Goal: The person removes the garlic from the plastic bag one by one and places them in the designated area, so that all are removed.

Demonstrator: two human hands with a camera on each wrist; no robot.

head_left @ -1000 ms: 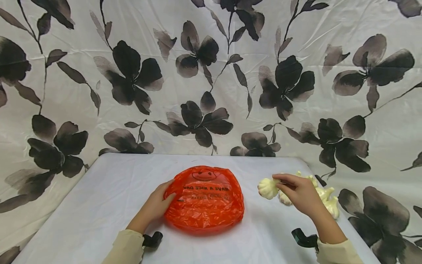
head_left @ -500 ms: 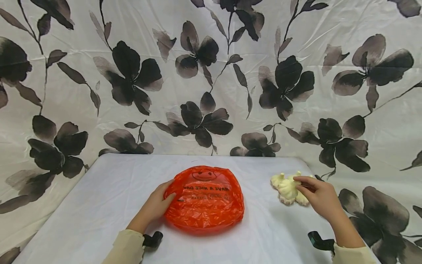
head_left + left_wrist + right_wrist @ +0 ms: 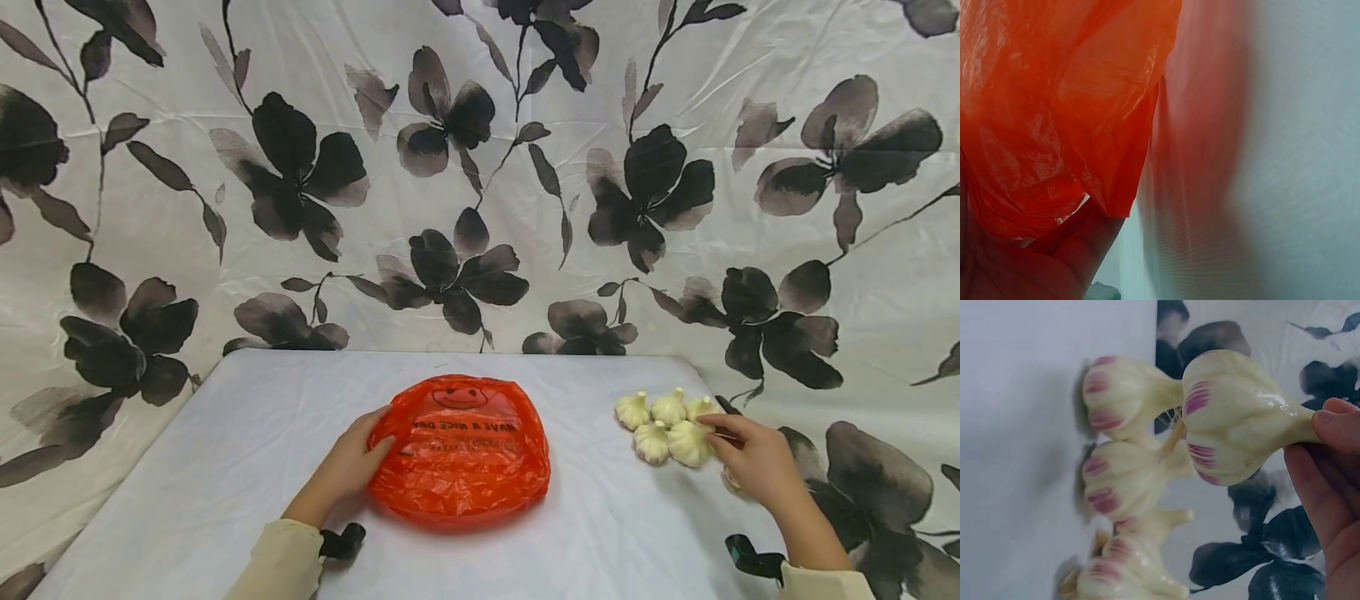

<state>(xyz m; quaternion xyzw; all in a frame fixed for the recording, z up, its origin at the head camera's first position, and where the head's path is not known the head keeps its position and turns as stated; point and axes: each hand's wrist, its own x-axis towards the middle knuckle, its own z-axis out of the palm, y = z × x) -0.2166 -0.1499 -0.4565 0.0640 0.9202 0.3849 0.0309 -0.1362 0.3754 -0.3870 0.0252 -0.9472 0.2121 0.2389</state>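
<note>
A puffed-out red plastic bag (image 3: 461, 454) with a smiley face and mirrored lettering lies mid-table. My left hand (image 3: 348, 458) grips its left edge, the thumb on the near side; in the left wrist view, the bag's film (image 3: 1041, 106) covers part of the fingers. My right hand (image 3: 761, 462) pinches a garlic bulb (image 3: 1229, 419) by its stem, between thumb and fingers. That bulb hangs among several other garlic bulbs (image 3: 651, 443) at the table's right side. Another bulb is partly hidden behind the right hand.
A white-covered table (image 3: 247, 442) lies beneath everything, its right edge just beyond the garlic. Behind it hangs a pale cloth (image 3: 555, 233) with dark flowers. A small black device (image 3: 345, 542) sits at each wrist.
My right hand has carried the garlic bulb rightward, from between the bag and the pile to the pile's near right side. The left hand stays on the bag.
</note>
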